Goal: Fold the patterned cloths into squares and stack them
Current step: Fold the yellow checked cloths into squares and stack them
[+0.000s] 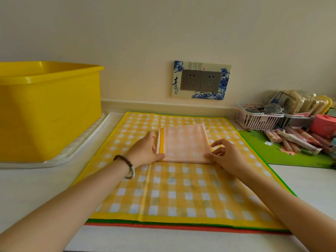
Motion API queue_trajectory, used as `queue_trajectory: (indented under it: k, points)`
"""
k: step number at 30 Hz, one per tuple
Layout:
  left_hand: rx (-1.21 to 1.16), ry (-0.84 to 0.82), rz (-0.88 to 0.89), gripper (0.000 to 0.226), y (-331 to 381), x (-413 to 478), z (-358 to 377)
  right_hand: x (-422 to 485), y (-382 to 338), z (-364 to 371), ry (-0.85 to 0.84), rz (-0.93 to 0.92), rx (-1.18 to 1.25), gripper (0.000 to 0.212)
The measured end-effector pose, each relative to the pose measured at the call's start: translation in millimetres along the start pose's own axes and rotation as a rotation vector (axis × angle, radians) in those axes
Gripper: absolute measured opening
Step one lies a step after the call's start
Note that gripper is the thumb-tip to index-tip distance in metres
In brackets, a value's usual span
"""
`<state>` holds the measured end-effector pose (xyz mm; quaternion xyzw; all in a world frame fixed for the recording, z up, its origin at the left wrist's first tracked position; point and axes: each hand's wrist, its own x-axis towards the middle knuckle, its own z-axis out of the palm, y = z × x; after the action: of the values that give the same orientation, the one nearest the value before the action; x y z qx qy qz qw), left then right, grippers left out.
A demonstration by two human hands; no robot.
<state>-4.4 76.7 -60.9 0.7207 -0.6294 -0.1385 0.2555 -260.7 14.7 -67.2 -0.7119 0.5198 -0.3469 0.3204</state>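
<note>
A folded peach-and-white checked cloth (183,144) with a yellow border strip along its left edge lies as a near-square on a spread yellow-and-white checked cloth (172,193). Green and red edges of further cloths (181,226) show beneath the spread one. My left hand (145,150) grips the folded cloth's left edge at the yellow strip. My right hand (225,155) pinches its near right corner, fingers curled over the edge.
A large yellow plastic tub (49,110) stands on a white tray (54,161) at the left. At the right lie a green mat (283,153), pens and tubes (294,140) and a pink basket (258,118). A wall socket panel (201,80) is behind.
</note>
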Motion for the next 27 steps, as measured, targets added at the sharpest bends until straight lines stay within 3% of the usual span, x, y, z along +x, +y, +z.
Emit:
queue_trajectory:
  k: [2,7,13,21,27]
  points:
    - [0.030,-0.046,0.054,0.083,8.0,6.8,-2.3,2.9,-1.6,2.0,0.000,-0.001,-0.083,0.031]
    - [0.151,-0.111,0.133,0.051,22.4,17.2,14.1,3.1,-8.7,10.6,-0.001,-0.104,-0.307,0.036]
    - [0.320,-0.191,0.092,0.053,13.2,18.0,34.4,16.5,-40.0,51.6,-0.094,-0.286,-0.581,0.044]
    - [0.440,-0.221,0.119,0.055,15.0,21.8,31.4,33.3,-40.9,81.4,-0.344,-0.214,-0.750,0.049]
    - [0.504,-0.195,0.113,0.048,24.8,29.8,21.0,35.4,-11.1,46.4,-0.333,-0.078,-0.817,0.066]
